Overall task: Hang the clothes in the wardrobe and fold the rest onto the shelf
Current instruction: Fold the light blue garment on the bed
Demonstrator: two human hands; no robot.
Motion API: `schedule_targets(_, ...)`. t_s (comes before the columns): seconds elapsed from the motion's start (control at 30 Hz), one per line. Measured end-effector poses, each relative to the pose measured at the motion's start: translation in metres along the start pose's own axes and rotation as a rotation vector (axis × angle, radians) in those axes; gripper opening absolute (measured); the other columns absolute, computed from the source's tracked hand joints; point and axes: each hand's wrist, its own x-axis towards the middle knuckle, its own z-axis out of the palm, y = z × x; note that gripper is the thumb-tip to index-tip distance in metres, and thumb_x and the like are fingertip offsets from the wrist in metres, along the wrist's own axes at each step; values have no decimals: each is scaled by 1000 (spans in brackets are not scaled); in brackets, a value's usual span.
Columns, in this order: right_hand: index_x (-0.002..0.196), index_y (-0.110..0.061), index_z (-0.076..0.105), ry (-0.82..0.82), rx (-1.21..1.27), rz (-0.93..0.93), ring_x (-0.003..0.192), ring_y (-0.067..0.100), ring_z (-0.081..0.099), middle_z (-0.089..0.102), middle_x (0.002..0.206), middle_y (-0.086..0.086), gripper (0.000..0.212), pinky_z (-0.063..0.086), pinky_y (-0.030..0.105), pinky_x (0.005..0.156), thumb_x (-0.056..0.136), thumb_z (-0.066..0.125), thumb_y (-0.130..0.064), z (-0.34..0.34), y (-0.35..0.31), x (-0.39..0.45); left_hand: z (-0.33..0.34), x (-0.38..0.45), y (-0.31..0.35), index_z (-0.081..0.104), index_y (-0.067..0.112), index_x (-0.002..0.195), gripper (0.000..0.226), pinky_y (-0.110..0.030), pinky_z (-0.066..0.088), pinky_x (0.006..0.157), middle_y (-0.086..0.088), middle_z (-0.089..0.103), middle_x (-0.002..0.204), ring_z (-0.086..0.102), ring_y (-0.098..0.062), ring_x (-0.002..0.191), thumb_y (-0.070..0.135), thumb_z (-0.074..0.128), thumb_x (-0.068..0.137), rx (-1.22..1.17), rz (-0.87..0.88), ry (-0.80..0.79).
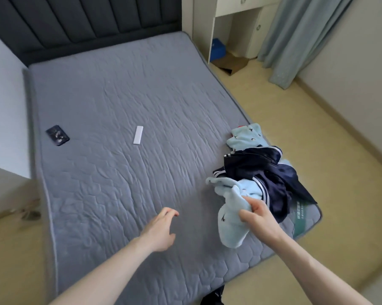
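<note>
Fingers (248,213) of the right hand (259,213) pinch a pale-blue garment (230,219) from the bed-corner pile (264,172) — left hand (161,230) open, empty; likely next: spread it flat to fold.

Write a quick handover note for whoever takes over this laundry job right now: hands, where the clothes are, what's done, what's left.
Right hand: grips a light blue garment, lifted off the pile.
Left hand: open, fingers loosely curved above the mattress, holding nothing.
Clothes: a navy garment and another light blue piece lie heaped at the mattress's right edge.
Also on the mattress: a white remote and a dark phone.
Done: nothing visibly folded or hung; no wardrobe in view.
Left: sort the pile, hang what needs hanging, fold the rest onto the shelf.
</note>
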Motion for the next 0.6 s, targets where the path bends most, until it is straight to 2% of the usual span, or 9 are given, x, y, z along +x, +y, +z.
schedule_targets(0.07, 66, 2, 40, 17, 36, -74, 60, 13, 32, 35, 63, -1, 17, 24, 30, 60, 63, 51, -10, 18, -36, -28, -4, -20, -11, 36, 28, 149, 65, -36, 44, 105, 11, 31, 151, 50, -20, 133, 30, 66, 91, -38, 43, 8)
schedule_targets(0.1, 66, 1, 49, 35, 57, -122, 56, 11, 34, 39, 60, -3, 9, 27, 27, 57, 63, 51, -7, 27, -54, -43, -6, -30, -18, 34, 27, 151, 69, -34, 43, 107, 11, 31, 152, 48, -19, 135, 29, 67, 90, -60, 69, 15)
schedule_targets(0.13, 69, -2, 61, 76, 99, -168, 51, 8, 39, 46, 57, -7, 12, 32, 24, 52, 64, 50, -3, 34, -70, -57, -10, -39, -26, 33, 27, 151, 73, -33, 42, 108, 11, 31, 152, 47, -17, 136, 29, 69, 87, -79, 90, 22)
schedule_targets(0.17, 74, -7, 71, 154, 147, -210, 49, 7, 45, 52, 56, -10, 25, 36, 21, 48, 64, 49, 0, 39, -83, -68, -15, -46, -33, 33, 27, 151, 77, -33, 42, 108, 11, 32, 151, 48, -16, 136, 31, 71, 84, -103, 104, 34)
schedule_targets(0.23, 72, -18, 76, 344, 235, -271, 55, 16, 48, 54, 57, -3, 31, 39, 23, 51, 63, 51, -2, 43, -105, -84, -26, -59, -49, 36, 27, 150, 84, -34, 45, 106, 10, 35, 149, 51, -18, 132, 37, 76, 77, -154, 108, 90)
schedule_targets(0.3, 68, -14, 73, 415, 249, -277, 62, 24, 43, 48, 61, 8, 21, 37, 30, 57, 63, 54, -6, 52, -125, -96, -39, -72, -59, 37, 26, 150, 93, -36, 44, 106, 7, 37, 149, 50, -19, 133, 40, 82, 70, -168, 119, 120)
schedule_targets(0.4, 70, -21, 77, 337, 171, -309, 61, 19, 54, 60, 62, 2, 31, 44, 27, 54, 62, 53, -5, 74, -145, -114, -45, -93, -66, 30, 26, 155, 111, -36, 38, 115, 6, 34, 155, 40, -20, 142, 51, 85, 62, -75, 161, 139)
schedule_targets(0.5, 66, -21, 77, 287, 228, -351, 55, 15, 53, 59, 57, -4, 31, 43, 24, 51, 61, 52, -4, 89, -162, -133, -33, -111, -71, 20, 30, 159, 124, -39, 33, 120, 11, 29, 161, 30, -18, 148, 68, 82, 58, -60, 120, 130)
schedule_targets(0.6, 70, -15, 77, 261, 319, -356, 58, 21, 57, 61, 61, 4, 29, 46, 26, 52, 60, 52, -2, 92, -169, -136, -20, -122, -69, 31, 43, 152, 110, -40, 41, 114, 21, 40, 153, 40, -8, 140, 83, 74, 59, -138, 213, 173)
